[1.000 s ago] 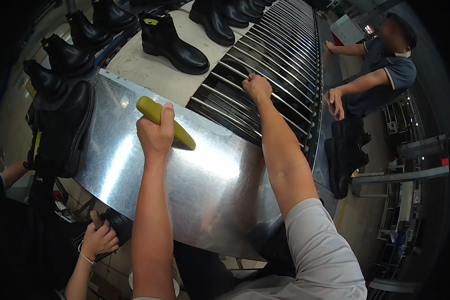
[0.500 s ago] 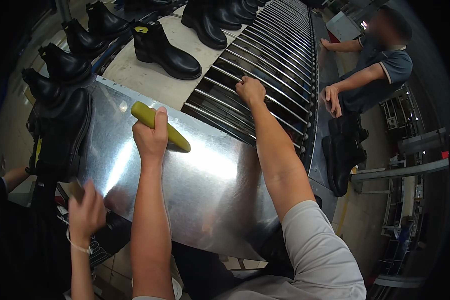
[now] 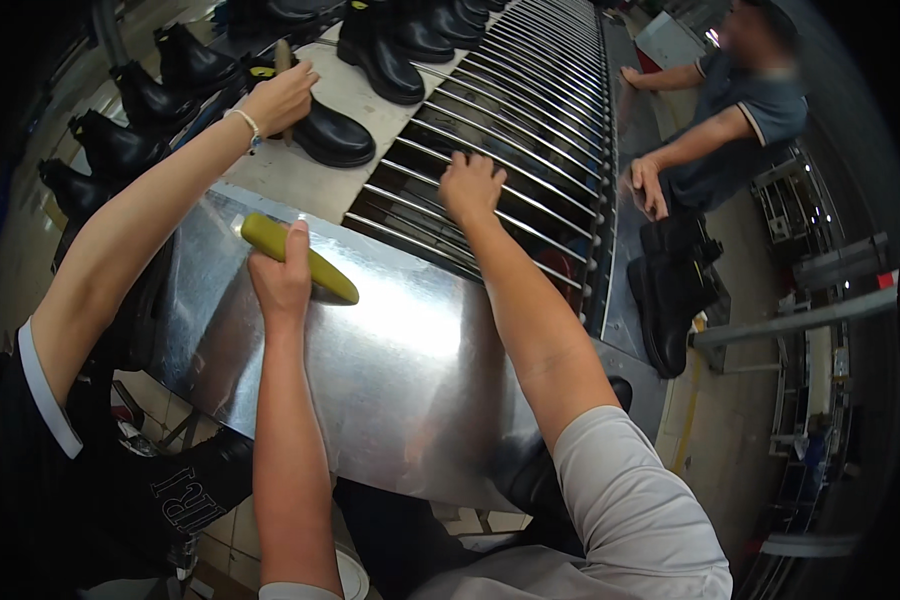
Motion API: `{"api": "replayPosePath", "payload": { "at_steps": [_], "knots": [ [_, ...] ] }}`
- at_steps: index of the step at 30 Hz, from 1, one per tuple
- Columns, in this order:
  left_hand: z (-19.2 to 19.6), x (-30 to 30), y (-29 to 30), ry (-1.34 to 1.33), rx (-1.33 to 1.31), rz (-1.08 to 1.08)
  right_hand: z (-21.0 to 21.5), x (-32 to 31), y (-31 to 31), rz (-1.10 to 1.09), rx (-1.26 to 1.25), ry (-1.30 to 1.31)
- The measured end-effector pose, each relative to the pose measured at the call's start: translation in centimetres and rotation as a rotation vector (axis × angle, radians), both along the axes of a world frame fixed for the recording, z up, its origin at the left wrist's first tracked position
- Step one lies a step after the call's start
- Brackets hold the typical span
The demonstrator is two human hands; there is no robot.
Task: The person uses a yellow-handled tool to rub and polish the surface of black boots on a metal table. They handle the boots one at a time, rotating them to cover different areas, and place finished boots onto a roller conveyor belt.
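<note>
Meanwhile, the left hand (image 3: 282, 275) grips a yellow-green handle (image 3: 300, 258) on the steel sheet (image 3: 410, 370), its long axis running ten to four o'clock; the right hand (image 3: 472, 186) rests open-fingered, empty, on the rollers (image 3: 530, 120).

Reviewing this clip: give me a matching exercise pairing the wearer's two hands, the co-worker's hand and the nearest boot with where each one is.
Things:
1. left hand
2. right hand
3. co-worker's hand
4. black boot

Places:
A. resting on the metal rollers
B. standing on the pale belt
C. gripping a yellow-green handle over the shiny metal sheet
D. reaching in from the left, at the boot's top

Pairs: 1-C, 2-A, 3-D, 4-B
</note>
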State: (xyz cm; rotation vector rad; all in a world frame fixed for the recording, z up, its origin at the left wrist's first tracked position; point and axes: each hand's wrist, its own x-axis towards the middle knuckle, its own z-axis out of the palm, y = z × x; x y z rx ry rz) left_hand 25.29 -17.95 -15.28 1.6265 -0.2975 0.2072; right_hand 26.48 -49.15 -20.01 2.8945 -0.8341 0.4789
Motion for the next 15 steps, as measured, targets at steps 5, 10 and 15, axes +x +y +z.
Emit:
{"api": "replayPosePath", "payload": {
  "at_steps": [5,10,15],
  "knots": [
    [-0.6,0.6,1.5,0.058,-0.147,-0.076,8.7,-3.9,2.5,0.453,-0.222,0.105],
    [-0.7,0.7,0.7,0.086,-0.110,-0.086,23.7,-14.5,-3.1,0.686,-0.111,-0.007],
    [0.6,0.4,0.7,0.164,-0.079,-0.017,28.2,-30.5,-7.8,0.525,0.230,-0.079]
  ]
}}
